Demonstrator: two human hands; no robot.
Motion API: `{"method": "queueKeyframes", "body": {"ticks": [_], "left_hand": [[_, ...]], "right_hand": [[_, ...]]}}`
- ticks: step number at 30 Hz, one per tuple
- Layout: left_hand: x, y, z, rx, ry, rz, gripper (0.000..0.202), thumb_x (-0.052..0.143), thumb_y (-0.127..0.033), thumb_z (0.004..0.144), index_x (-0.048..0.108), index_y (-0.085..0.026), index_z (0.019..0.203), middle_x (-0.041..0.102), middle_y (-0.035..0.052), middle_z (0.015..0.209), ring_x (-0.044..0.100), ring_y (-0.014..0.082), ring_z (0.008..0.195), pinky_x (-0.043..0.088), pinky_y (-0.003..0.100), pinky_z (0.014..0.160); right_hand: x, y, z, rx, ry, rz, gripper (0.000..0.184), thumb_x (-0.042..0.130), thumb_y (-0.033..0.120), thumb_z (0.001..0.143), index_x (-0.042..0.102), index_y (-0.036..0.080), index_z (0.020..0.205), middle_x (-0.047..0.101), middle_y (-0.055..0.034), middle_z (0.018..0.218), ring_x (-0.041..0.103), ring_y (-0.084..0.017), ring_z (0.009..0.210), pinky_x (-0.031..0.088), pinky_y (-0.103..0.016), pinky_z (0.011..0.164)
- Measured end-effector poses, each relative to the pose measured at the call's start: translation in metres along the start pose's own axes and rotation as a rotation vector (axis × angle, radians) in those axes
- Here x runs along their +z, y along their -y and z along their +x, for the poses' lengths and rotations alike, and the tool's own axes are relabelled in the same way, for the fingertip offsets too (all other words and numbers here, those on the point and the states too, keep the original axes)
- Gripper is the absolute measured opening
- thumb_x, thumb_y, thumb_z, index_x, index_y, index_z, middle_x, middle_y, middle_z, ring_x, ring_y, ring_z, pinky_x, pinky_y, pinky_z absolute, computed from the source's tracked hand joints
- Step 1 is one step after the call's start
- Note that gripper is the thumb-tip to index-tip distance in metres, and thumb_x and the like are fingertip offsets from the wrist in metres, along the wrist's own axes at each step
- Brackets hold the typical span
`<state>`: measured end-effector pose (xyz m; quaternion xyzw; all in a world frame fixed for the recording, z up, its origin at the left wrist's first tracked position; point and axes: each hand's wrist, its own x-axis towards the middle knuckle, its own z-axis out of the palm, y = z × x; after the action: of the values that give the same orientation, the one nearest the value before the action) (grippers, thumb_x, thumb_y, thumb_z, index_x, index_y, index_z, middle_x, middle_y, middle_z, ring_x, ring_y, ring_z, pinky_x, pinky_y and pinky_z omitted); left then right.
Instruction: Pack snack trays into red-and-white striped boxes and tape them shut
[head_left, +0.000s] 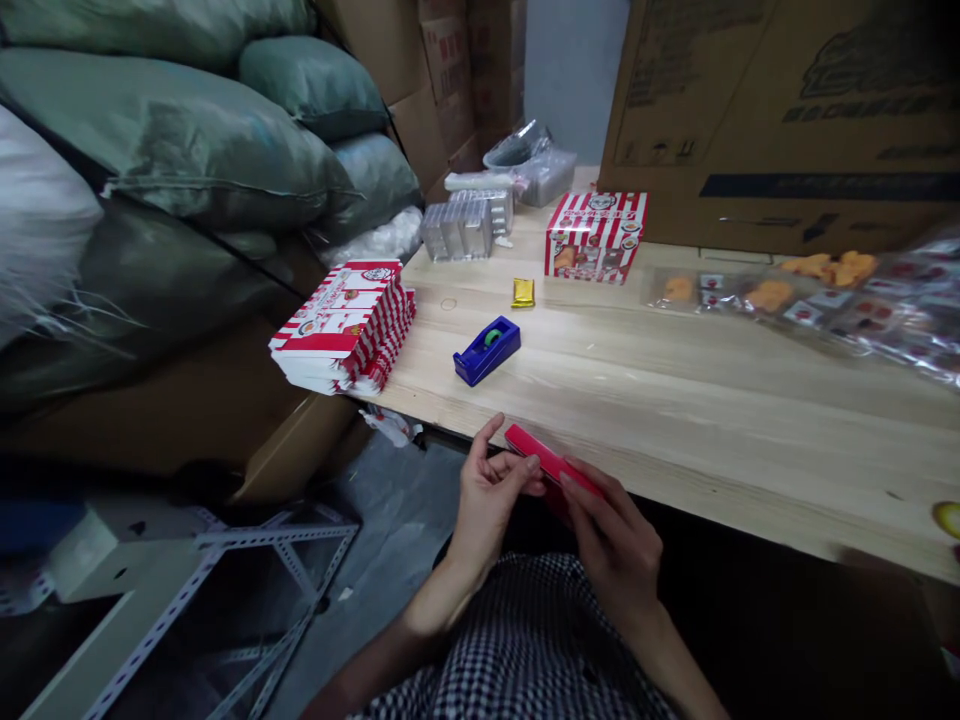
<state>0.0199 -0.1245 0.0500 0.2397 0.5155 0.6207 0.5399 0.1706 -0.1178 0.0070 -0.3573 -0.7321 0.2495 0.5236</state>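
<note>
A slim red carton [551,460] is held at a slant just off the table's front edge, its narrow side turned up toward me. My right hand [619,530] is closed around its near right end, fingers along the upper edge. At the other side, my left hand [484,500] pinches the carton's edge with thumb and bent fingers, while one finger sticks up. The carton's lower part is hidden by my hands and in shadow. Beyond them on the table stands a blue tape dispenser [487,352] with a green roll. A small gold packet [523,292] lies behind it.
Flat red-and-white striped cartons [341,320] are piled at the table's left edge. A made-up striped box [596,238] stands at the back, beside clear plastic trays [459,228]. Bagged orange pieces [769,295] lie right. Stuffed sacks [187,130] and a large cardboard box [772,120] surround the table.
</note>
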Motion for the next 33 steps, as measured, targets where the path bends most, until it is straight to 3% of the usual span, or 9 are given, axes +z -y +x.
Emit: {"method": "queueKeyframes", "body": {"ticks": [8, 11, 14, 19, 21, 23, 25, 29, 33], "left_hand": [[-0.012, 0.017, 0.015, -0.163, -0.016, 0.132, 0.083, 0.083, -0.041, 0.076, 0.037, -0.016, 0.141, 0.074, 0.0032, 0.074, 0.071, 0.0165, 0.058, 0.057, 0.025, 0.057], [-0.019, 0.038, 0.024, -0.076, -0.004, 0.238, 0.076, 0.079, -0.049, 0.077, 0.039, -0.019, 0.134, 0.064, -0.0059, 0.065, 0.056, 0.0106, 0.043, 0.046, 0.020, 0.044], [-0.031, 0.053, 0.032, 0.066, -0.033, 0.393, 0.062, 0.076, -0.052, 0.080, 0.048, -0.021, 0.125, 0.052, -0.0095, 0.063, 0.051, 0.0093, 0.051, 0.043, 0.020, 0.051], [-0.048, 0.023, 0.032, 0.394, -0.097, 0.885, 0.069, 0.085, -0.045, 0.074, 0.055, -0.024, 0.132, 0.057, -0.0028, 0.083, 0.055, 0.0151, 0.074, 0.047, 0.028, 0.072], [-0.047, 0.000, 0.029, 0.635, 0.030, 0.972, 0.062, 0.082, -0.040, 0.079, 0.058, -0.027, 0.134, 0.063, 0.0037, 0.102, 0.059, 0.0195, 0.093, 0.049, 0.034, 0.087], [-0.043, -0.017, 0.028, 0.868, 0.266, 1.014, 0.048, 0.079, -0.032, 0.083, 0.065, -0.030, 0.129, 0.064, 0.0074, 0.121, 0.056, 0.0236, 0.114, 0.045, 0.041, 0.101], [-0.038, -0.025, 0.031, 0.968, 0.467, 1.029, 0.038, 0.075, -0.027, 0.086, 0.070, -0.031, 0.123, 0.066, 0.0069, 0.128, 0.051, 0.0255, 0.125, 0.042, 0.045, 0.108], [-0.034, -0.024, 0.045, 0.821, 0.540, 1.000, 0.030, 0.071, -0.026, 0.089, 0.074, -0.031, 0.119, 0.068, 0.0063, 0.133, 0.046, 0.0280, 0.135, 0.038, 0.052, 0.113], [-0.035, -0.026, 0.050, 0.447, 0.565, 0.838, 0.067, 0.083, -0.032, 0.078, 0.059, -0.030, 0.141, 0.057, 0.0107, 0.148, 0.051, 0.0296, 0.136, 0.041, 0.050, 0.113]], "right_hand": [[0.003, -0.014, -0.005, 0.008, 0.039, -0.001, 0.056, 0.057, -0.003, 0.092, 0.063, 0.031, 0.136, 0.065, -0.0066, 0.134, 0.065, -0.021, 0.121, 0.058, -0.038, 0.100], [0.002, -0.010, -0.003, 0.047, 0.024, 0.017, 0.052, 0.058, -0.001, 0.092, 0.066, 0.031, 0.132, 0.066, -0.0062, 0.132, 0.066, -0.021, 0.120, 0.058, -0.037, 0.099], [-0.001, -0.008, 0.000, 0.087, 0.004, 0.053, 0.045, 0.060, 0.001, 0.092, 0.070, 0.030, 0.125, 0.067, -0.0061, 0.130, 0.067, -0.021, 0.117, 0.058, -0.039, 0.099], [-0.015, -0.012, 0.005, 0.206, -0.022, 0.116, 0.032, 0.063, 0.009, 0.093, 0.075, 0.029, 0.115, 0.071, -0.0059, 0.123, 0.068, -0.023, 0.113, 0.056, -0.043, 0.098], [-0.022, -0.011, 0.008, 0.277, -0.008, 0.155, 0.028, 0.064, 0.013, 0.093, 0.076, 0.030, 0.112, 0.071, -0.0054, 0.122, 0.068, -0.023, 0.113, 0.056, -0.043, 0.098], [-0.027, -0.010, 0.011, 0.321, 0.027, 0.207, 0.025, 0.065, 0.016, 0.093, 0.077, 0.031, 0.110, 0.072, -0.0048, 0.121, 0.068, -0.023, 0.113, 0.055, -0.043, 0.099], [-0.030, -0.008, 0.014, 0.334, 0.065, 0.248, 0.025, 0.066, 0.017, 0.093, 0.077, 0.032, 0.110, 0.072, -0.0043, 0.121, 0.068, -0.022, 0.113, 0.055, -0.043, 0.098], [-0.035, -0.010, 0.017, 0.352, 0.108, 0.277, 0.023, 0.066, 0.018, 0.094, 0.078, 0.031, 0.108, 0.074, -0.0046, 0.119, 0.069, -0.022, 0.111, 0.055, -0.044, 0.098], [-0.038, -0.010, 0.021, 0.408, 0.054, 0.302, 0.020, 0.067, 0.019, 0.093, 0.079, 0.031, 0.104, 0.074, -0.0042, 0.118, 0.069, -0.022, 0.112, 0.056, -0.043, 0.098]]}}
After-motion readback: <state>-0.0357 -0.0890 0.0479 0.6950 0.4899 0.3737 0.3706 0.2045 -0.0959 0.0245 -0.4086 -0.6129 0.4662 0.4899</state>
